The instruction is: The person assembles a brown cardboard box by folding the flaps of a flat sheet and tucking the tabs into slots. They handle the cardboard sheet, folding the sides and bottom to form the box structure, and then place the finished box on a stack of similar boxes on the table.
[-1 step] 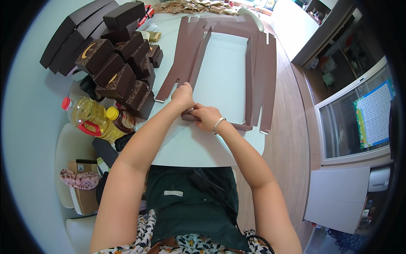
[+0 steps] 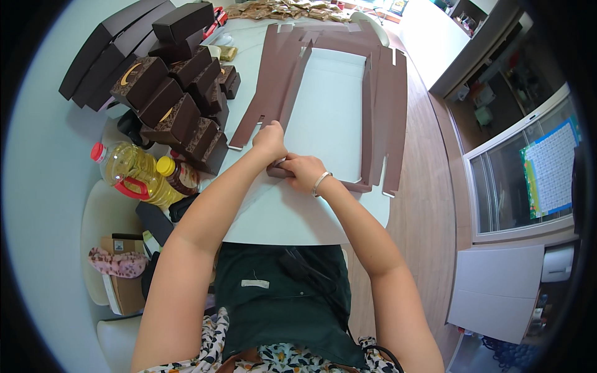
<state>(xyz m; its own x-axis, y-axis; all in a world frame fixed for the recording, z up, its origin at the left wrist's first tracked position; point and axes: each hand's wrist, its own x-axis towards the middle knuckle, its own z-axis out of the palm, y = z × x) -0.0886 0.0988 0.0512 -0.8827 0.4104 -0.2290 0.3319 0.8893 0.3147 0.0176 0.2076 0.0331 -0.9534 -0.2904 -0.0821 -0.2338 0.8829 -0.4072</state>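
Note:
A long brown cardboard box (image 2: 367,118) with a white inside lies partly folded on the white table, its long side walls standing up. My left hand (image 2: 270,140) is closed on the near left corner of the box, its fingertips hidden against the side wall. Close beside it, my right hand (image 2: 304,172) pinches the short near wall at that same corner. Flat brown cardboard sheets (image 2: 390,105) with slotted tabs spread out around and beneath the box.
To the left, dark brown boxes (image 2: 181,124) are stacked high. Nearer stand an oil bottle (image 2: 132,165) with a red cap and a yellow-lidded jar (image 2: 181,177). Several small packets (image 2: 286,10) cover the table's far end. A chair (image 2: 102,214) stands on the left.

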